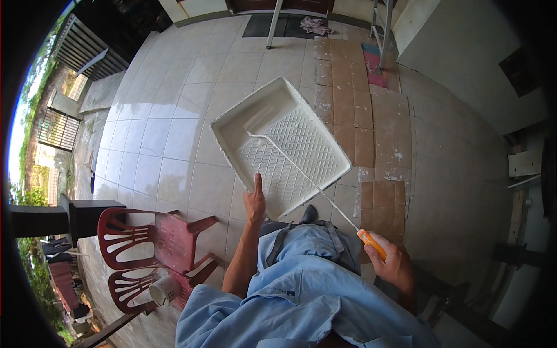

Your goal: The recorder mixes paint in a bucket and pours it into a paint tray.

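Note:
A paint tray (316,168) with a ridged diamond-pattern ramp is coated in white paint. My left hand (255,200) grips its near left edge, the thumb lying over the inside, and holds it up above the tiles. In my right hand (390,261) is the orange handle of a paint roller (296,166). The roller's thin metal rod crosses the tray. Its white sleeve (259,120) lies at the deeper far left end, against the paint.
Red plastic chairs (174,243) stand at the left, with a white container (165,290) on one. Paint-spotted cardboard sheets (348,104) cover the floor at the right. Ladder legs (383,35) and a dark mat (258,26) are at the far side.

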### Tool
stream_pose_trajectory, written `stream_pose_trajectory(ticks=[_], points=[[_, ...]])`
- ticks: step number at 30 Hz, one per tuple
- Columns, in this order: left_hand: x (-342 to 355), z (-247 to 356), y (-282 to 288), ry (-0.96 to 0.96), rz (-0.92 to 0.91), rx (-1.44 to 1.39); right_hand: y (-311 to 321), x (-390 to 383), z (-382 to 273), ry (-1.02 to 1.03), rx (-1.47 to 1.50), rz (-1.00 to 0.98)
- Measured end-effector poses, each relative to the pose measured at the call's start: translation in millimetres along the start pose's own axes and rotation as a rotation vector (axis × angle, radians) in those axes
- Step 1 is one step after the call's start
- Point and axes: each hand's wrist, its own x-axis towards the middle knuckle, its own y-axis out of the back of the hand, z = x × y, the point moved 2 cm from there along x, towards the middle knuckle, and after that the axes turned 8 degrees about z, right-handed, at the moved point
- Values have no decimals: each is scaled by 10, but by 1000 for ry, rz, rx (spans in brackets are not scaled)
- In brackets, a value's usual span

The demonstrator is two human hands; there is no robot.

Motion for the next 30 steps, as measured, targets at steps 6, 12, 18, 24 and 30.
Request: stream_pose_trajectory(ticks=[6,12,18,24,30], points=[[69,357,-953,134,-175,162,373,390,182,-54,-27,56],[413,533,-1716,80,-282,181,922,757,261,-181,41,160],[894,790,-2540,9,-400,146,951,1630,179,-228,53,93],[1323,1124,-3296,-117,-444,174,1434,2002,191,-374,17,175],[1566,1413,-4248,-105,-571,148,1492,2748,248,-387,44,283]])
